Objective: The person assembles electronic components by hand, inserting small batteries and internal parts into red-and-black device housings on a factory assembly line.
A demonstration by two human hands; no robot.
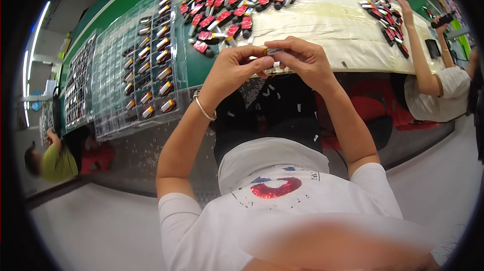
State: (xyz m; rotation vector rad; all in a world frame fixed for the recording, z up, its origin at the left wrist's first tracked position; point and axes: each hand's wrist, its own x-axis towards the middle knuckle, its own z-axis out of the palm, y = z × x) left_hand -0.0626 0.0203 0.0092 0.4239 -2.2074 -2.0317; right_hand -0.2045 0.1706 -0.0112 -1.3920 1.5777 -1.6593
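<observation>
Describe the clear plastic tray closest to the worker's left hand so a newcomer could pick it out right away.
Start at the long green workbench and look left of the left hand. The clear compartment tray lies there, its right columns filled with small silver-and-dark parts. Unlike the loose red-labelled pieces behind, its parts sit in neat rows.

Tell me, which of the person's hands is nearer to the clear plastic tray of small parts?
Left. The left hand is just right of the clear tray; the right hand lies farther right. Both hold a small part.

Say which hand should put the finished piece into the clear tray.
Left, probably. The left hand is on the side of the clear tray; the right hand would have to cross over. Both pinch the small piece.
</observation>
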